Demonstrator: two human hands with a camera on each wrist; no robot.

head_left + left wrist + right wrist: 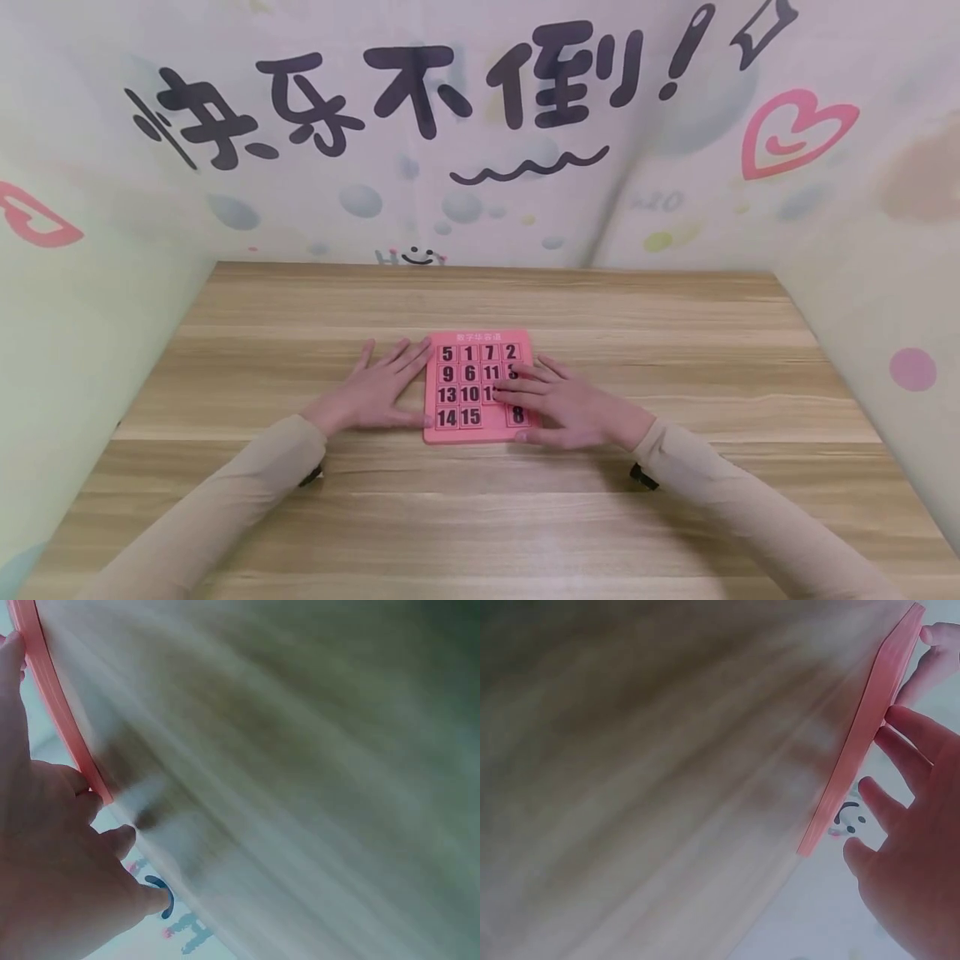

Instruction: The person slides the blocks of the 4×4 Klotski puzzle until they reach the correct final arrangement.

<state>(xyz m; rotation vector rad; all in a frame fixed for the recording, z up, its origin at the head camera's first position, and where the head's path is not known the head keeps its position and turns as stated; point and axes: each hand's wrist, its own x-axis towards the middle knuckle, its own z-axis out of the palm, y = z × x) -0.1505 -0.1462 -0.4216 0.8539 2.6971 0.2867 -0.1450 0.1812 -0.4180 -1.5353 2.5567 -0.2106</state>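
Observation:
A pink number sliding puzzle (480, 431) lies flat on the wooden table, with black numbers on its square tiles. In the bottom row a gap shows between tiles 15 and 8. My left hand (372, 396) rests at the puzzle's left side, fingers spread, with fingertips near the upper left corner and thumb by the lower left edge. Over the right side lies my right hand (573, 408), its extended fingertips touching tiles in the second and third rows. Its thumb is at the lower right corner. The right fingers hide some tiles. Both wrist views show the puzzle's pink edge (56, 697).
The wood-grain table (480, 533) extends around the puzzle on all sides. A white printed wall (480, 225) with large black characters stands at the back, and pale side walls close off the left and right. Dark straps (643, 477) show under both sleeves.

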